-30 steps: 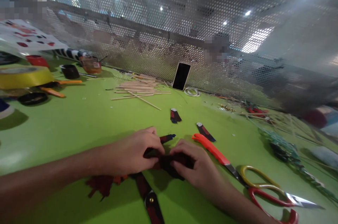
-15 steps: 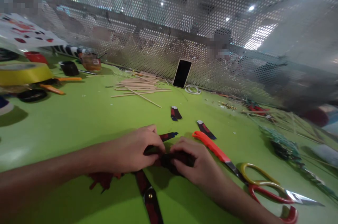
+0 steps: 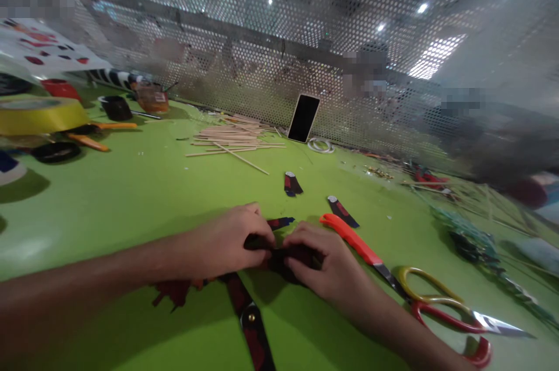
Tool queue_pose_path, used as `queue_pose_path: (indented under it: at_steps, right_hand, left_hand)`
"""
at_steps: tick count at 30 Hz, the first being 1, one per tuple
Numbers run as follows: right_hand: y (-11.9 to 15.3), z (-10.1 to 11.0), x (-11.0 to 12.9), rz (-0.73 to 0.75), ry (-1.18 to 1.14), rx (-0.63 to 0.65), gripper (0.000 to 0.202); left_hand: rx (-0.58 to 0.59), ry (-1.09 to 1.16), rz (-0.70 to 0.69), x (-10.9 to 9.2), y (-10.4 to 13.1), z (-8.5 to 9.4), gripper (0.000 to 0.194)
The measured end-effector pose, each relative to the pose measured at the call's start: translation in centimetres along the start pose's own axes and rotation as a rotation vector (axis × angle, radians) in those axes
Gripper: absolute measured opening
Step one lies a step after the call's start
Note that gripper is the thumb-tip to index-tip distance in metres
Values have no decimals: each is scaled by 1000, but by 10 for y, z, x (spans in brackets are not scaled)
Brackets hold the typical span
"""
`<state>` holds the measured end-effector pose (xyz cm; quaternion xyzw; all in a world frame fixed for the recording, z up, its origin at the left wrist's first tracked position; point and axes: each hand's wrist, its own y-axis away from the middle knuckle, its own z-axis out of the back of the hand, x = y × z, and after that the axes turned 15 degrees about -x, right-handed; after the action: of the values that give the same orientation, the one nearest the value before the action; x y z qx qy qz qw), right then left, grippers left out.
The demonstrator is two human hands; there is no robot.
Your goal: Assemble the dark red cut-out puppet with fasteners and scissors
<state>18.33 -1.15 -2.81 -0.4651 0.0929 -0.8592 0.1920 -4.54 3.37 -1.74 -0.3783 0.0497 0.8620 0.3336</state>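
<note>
My left hand (image 3: 238,243) and my right hand (image 3: 318,254) meet near the front middle of the green table, fingertips closed on a dark red-and-black jointed cut-out figure. Much of the figure lies hidden under my fingers. A limb (image 3: 257,345) with a brass fastener (image 3: 251,317) reaches toward me, and another dark strip with a blue tip (image 3: 282,223) shows beyond my left fingers. Beneath my left wrist lies a ragged red part (image 3: 174,294). Two loose white-ended pieces, one nearer (image 3: 343,212) and one farther (image 3: 292,184), rest past my hands.
Right of my hands lie an orange-handled knife (image 3: 353,237) and red-and-yellow-handled scissors (image 3: 430,286). Thin wooden sticks (image 3: 236,138) are piled behind, beside a propped phone (image 3: 304,117). Yellow tape (image 3: 43,116) and jars (image 3: 152,98) stand left. A perforated metal screen (image 3: 244,56) borders the table.
The view has shifted slightly. Both hands keep their pinching hold on the figure with only small finger movement.
</note>
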Motion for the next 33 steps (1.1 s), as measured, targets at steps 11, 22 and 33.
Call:
queue_pose_path:
  at_steps: [11,22,33]
  right_hand:
    - [-3,-1,-1,6,36,14,22]
    - [1,-6,-6,35,143,-28,21]
    - [1,-6,-10,10,118,-53,25]
  left_hand:
    - [-27,28,-71,2,-3,0,7]
    - [-105,30,4,6,-3,-7,10]
    - [-100,42,169,4,-5,-7,13]
